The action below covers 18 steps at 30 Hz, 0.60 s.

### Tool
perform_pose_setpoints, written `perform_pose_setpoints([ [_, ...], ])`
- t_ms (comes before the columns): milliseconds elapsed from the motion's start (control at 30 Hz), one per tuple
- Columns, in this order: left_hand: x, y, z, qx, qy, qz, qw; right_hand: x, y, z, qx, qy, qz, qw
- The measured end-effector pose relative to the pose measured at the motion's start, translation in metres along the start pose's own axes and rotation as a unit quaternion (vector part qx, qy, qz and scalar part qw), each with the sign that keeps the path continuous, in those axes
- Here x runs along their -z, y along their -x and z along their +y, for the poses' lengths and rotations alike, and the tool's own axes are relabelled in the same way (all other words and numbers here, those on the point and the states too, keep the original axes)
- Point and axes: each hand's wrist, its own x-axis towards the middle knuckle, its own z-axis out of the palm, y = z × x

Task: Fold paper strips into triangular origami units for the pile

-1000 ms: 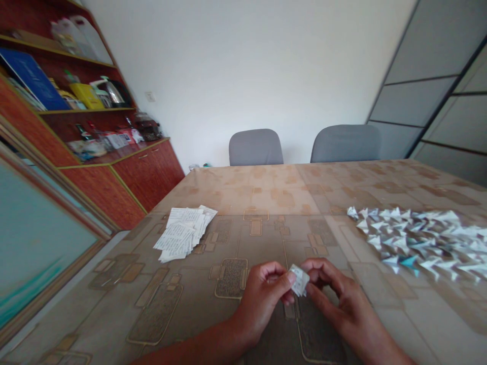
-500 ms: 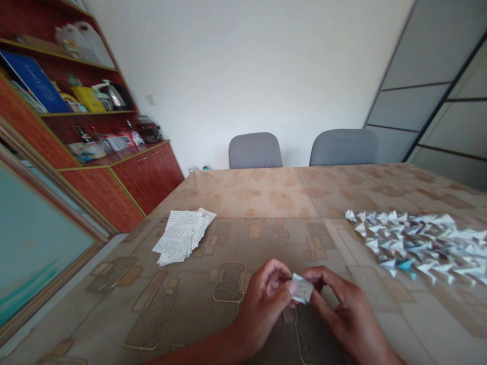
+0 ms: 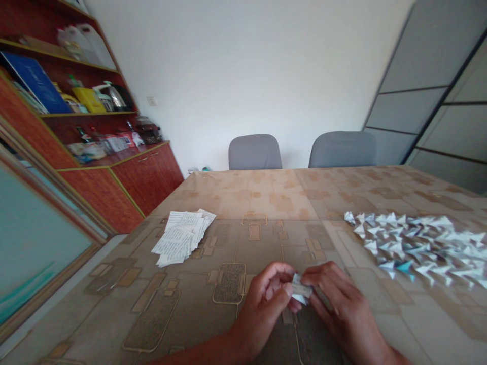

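Note:
A small folded piece of printed paper [image 3: 301, 289] is held between my two hands above the near part of the table. My left hand [image 3: 264, 309] pinches its left edge between thumb and fingers. On the other side, my right hand [image 3: 340, 304] has its fingertips closed on the upper right edge, with the fingers bunched together. A loose stack of printed paper sheets [image 3: 182, 238] lies to the left. Over on the right, several rows of folded paper pieces [image 3: 414, 246] with pointed tips stand close together; one shows a blue patch.
The table [image 3: 236, 195] has a patterned cover. Two grey chairs [image 3: 254, 152] stand at its far side against a white wall. A red-brown shelf cabinet [image 3: 152, 172] with bottles, a kettle and boxes is at the left, and grey panels [image 3: 409, 76] are at the right.
My right hand's fingers have come together and shifted over the paper's top right edge, covering more of it. The paper now looks partly folded. My left hand keeps its pinch.

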Motion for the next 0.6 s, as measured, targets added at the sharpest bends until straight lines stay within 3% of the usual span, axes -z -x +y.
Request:
perform_pose_setpoints([
  [267,0.0023,0.0000,-0.0020,0.000,-0.019,-0.007,1.000,-0.0019,0.0003,-0.0029,0.005,-0.004,0.010,1.000],
  [600,0.0016,-0.0027,-0.0069,0.026,0.055,-0.028,0.998,-0.0070,-0.0004,-0.0033,-0.008,-0.012,0.022,1.000],
])
